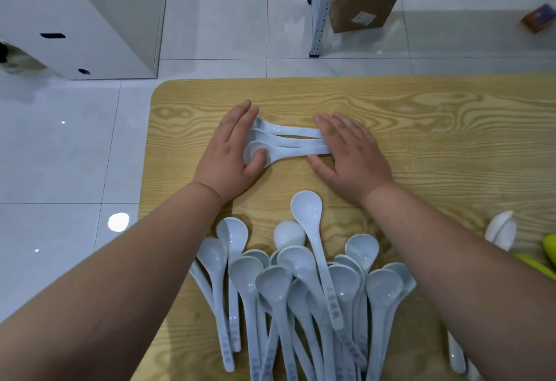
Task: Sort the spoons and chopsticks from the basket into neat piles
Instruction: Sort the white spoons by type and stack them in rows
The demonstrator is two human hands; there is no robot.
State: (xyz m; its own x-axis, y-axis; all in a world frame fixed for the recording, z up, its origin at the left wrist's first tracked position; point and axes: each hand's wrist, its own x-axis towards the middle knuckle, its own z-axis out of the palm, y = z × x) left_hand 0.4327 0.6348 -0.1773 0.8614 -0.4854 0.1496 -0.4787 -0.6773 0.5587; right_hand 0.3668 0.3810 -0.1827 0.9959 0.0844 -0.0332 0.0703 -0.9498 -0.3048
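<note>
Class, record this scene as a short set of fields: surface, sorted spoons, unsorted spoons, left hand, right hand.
surface: wooden table
sorted spoons: three white spoons side by side, bowls to the left, handles to the right
unsorted spoons: loose heap of white spoons, nearer the person
left hand: fingers straight, against the bowl ends
right hand: flat, fingers on the handle ends

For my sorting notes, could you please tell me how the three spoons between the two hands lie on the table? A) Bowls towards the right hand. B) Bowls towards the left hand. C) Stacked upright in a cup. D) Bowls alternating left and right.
B: the three spoons lie side by side, with their bowls against the left hand and their handle ends at the right hand.
</note>
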